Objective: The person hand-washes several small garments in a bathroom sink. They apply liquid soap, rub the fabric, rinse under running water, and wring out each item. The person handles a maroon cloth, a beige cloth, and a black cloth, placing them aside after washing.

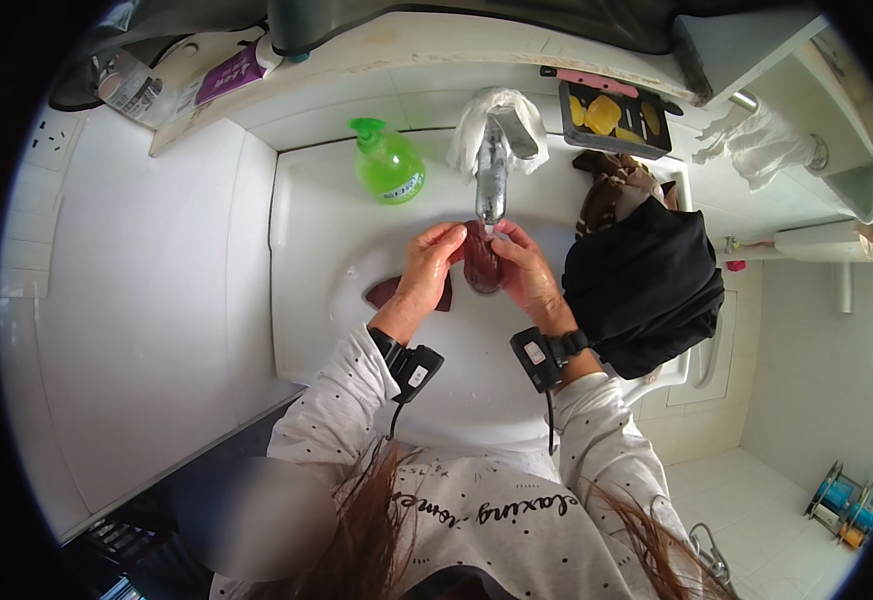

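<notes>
Both my hands hold a dark red, wet, elongated item (483, 262) under the spout of a metal faucet (491, 184); it looks like a shoe insole or pad, but its kind is not certain. My left hand (432, 262) pinches its left edge, and my right hand (525, 264) grips its right edge. Water runs onto its upper end. A second dark red piece (387, 291) lies in the white sink basin (474, 375), partly hidden behind my left hand and wrist. A white cloth (466, 139) is draped around the faucet's base.
A green pump soap bottle (390, 169) stands on the sink's back left rim. Black fabric (639, 285) and a brown patterned cloth (609, 195) lie over the right rim. A dark tray (609, 141) with yellow soap pieces sits behind, beside a pink-handled tool (597, 81). A ledge (406, 37) runs above.
</notes>
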{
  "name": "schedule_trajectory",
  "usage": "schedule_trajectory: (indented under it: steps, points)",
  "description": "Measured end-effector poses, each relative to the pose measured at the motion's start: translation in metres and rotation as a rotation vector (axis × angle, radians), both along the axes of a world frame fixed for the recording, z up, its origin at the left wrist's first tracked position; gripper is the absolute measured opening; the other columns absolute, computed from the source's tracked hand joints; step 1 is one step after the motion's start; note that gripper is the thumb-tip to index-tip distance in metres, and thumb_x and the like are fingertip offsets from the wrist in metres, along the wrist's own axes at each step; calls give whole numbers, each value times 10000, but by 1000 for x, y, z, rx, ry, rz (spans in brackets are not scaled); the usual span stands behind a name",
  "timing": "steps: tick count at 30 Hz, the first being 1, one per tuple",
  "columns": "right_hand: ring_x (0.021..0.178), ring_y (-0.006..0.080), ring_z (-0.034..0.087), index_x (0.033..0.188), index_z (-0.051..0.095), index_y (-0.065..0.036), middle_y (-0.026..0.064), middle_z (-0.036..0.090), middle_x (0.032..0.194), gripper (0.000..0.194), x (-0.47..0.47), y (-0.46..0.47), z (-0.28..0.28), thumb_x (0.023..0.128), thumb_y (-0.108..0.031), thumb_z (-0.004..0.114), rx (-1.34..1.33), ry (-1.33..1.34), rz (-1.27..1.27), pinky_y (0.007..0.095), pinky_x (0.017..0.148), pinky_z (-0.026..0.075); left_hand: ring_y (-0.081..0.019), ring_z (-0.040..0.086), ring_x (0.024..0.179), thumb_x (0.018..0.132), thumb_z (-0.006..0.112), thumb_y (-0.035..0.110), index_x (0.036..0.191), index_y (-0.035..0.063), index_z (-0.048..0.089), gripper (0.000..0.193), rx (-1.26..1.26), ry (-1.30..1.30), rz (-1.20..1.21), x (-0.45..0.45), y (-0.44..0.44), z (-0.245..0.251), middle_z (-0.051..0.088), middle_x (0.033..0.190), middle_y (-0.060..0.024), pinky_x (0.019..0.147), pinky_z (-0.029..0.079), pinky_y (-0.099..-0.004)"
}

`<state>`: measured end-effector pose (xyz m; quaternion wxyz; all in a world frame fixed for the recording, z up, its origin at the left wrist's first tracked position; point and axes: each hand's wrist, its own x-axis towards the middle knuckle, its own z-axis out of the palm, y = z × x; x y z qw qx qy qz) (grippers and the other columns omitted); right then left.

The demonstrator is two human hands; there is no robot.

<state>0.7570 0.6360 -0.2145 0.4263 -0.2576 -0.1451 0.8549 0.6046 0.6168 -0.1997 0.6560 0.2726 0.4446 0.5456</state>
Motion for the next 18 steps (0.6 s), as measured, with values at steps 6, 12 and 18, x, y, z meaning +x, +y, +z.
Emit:
schedule_trajectory:
  steps: [6,12,18]
  points:
    - [851,168,541,886,542,-75,42,557,929,116,5,4,-1,781,-100,583,56,-15,-105,315,790,435,-122,553,781,869,463,189,942,9,535,208,-10,-181,-55,-6,0,12,581,896,-55,721,439,-269]
    - [788,157,557,838,554,-71,36,574,870,66,-1,1,-3,807,-128,562,134,-127,139,299,754,443,-130,561,801,872,459,206,931,26,529,202,-66,-100,-156,-12,-3,11,578,895,-50,718,451,-275]
    - [701,137,568,821,550,-42,19,579,785,135,-14,1,-12,831,-175,534,68,-121,-133,291,636,462,-118,557,771,871,461,194,892,34,528,174,-55,-76,-123,-15,-2,-1,572,851,-36,696,459,-278]
